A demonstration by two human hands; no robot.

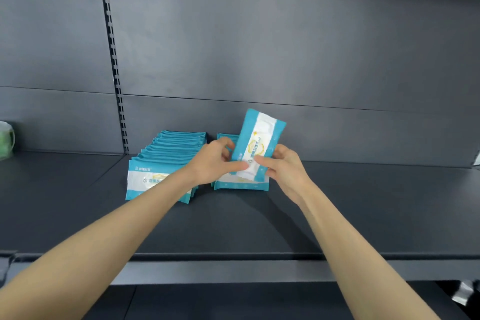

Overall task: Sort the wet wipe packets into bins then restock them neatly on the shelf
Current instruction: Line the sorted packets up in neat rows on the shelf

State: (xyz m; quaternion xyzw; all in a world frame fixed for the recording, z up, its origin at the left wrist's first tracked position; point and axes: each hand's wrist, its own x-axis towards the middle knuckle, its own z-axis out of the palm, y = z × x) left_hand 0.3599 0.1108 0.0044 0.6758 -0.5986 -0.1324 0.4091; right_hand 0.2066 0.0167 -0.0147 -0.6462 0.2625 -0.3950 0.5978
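A teal and white wet wipe packet (257, 143) stands tilted on end above the dark shelf (259, 221). My left hand (215, 161) and my right hand (283, 166) both pinch its lower end. Directly below it lies a second row of the same packets (241, 185), mostly hidden by my hands. To the left a long row of overlapping packets (166, 156) runs back toward the rear wall, partly crossed by my left forearm.
A slotted upright post (114, 65) runs down the grey back panel left of the rows. A greenish wrapped item (6, 140) sits at the far left of the shelf. The shelf's front lip (233, 271) lies under my forearms.
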